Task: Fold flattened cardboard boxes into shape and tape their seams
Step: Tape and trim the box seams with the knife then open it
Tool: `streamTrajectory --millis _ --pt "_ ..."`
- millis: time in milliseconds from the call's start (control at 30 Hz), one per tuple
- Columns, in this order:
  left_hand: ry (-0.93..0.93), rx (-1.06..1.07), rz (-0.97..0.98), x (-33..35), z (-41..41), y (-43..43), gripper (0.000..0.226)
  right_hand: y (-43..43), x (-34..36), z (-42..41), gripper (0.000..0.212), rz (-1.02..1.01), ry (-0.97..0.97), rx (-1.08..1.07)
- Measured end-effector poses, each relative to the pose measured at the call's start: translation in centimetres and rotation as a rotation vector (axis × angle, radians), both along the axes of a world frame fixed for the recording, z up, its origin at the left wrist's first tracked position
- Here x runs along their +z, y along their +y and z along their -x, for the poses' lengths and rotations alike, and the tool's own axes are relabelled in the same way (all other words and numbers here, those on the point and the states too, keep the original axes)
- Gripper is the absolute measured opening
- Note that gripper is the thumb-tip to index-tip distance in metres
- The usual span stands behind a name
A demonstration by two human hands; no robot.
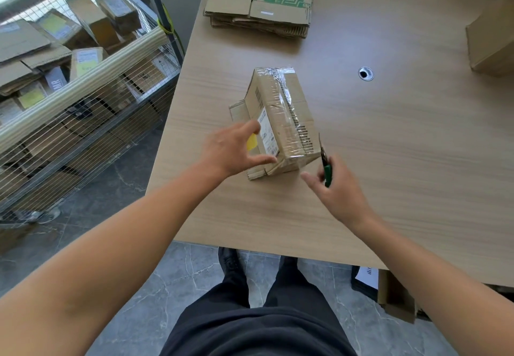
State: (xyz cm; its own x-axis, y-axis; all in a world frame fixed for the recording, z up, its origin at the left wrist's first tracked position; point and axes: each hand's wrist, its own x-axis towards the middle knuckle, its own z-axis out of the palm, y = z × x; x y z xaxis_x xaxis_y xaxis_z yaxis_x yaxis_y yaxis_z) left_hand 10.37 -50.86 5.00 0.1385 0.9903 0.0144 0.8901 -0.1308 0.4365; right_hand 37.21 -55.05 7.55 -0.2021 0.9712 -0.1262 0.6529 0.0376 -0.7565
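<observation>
A small cardboard box (281,116), folded into shape, stands on the wooden table (389,160) with clear tape along its top seam and far end. My left hand (233,152) hovers spread at the box's near left corner, thumb close to its lower edge, gripping nothing. My right hand (333,191) is just right of the box's near end and holds a green-handled cutter (326,165), blade pointing up toward the box's corner. A stack of flattened boxes (258,2) lies at the far side of the table.
A wire cage cart (83,99) full of cardboard boxes stands left of the table. Another brown box (492,41) sits at the table's right edge. A round cable hole (365,73) is in the tabletop. More cardboard (395,297) lies on the floor under the table's near right corner.
</observation>
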Motion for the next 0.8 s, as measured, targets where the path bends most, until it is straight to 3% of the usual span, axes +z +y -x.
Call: streamTrajectory --millis 133,267,400,467,600,700,800 --pt "0.025 -0.131 -0.020 -0.5 -1.8 1.2 0.078 3.3 -2.1 0.3 0.027 -0.181 -0.188 -0.038" --pt "0.088 -0.181 -0.061 -0.6 -2.6 2.7 0.075 4.8 -4.5 1.1 0.051 -0.197 -0.273 0.048" --pt "0.159 -0.208 -0.123 -0.8 -2.9 3.7 0.073 5.1 -6.5 1.1 0.056 -0.283 -0.328 0.056" --pt "0.186 -0.220 -0.143 -0.8 -3.3 3.5 0.073 5.2 -7.0 1.1 0.055 -0.284 -0.297 0.031" --pt "0.092 -0.205 -0.087 -1.0 -2.3 2.9 0.071 6.2 -7.3 -0.7 0.067 -0.152 -0.001 0.091" --pt "0.012 -0.224 -0.063 -1.0 -1.2 2.3 0.074 6.7 -7.7 -1.3 0.059 -0.202 -0.012 0.198" --pt "0.063 -0.210 -0.100 -0.9 -1.4 1.8 0.077 6.9 -8.3 -0.3 0.046 -0.308 -0.042 0.198"
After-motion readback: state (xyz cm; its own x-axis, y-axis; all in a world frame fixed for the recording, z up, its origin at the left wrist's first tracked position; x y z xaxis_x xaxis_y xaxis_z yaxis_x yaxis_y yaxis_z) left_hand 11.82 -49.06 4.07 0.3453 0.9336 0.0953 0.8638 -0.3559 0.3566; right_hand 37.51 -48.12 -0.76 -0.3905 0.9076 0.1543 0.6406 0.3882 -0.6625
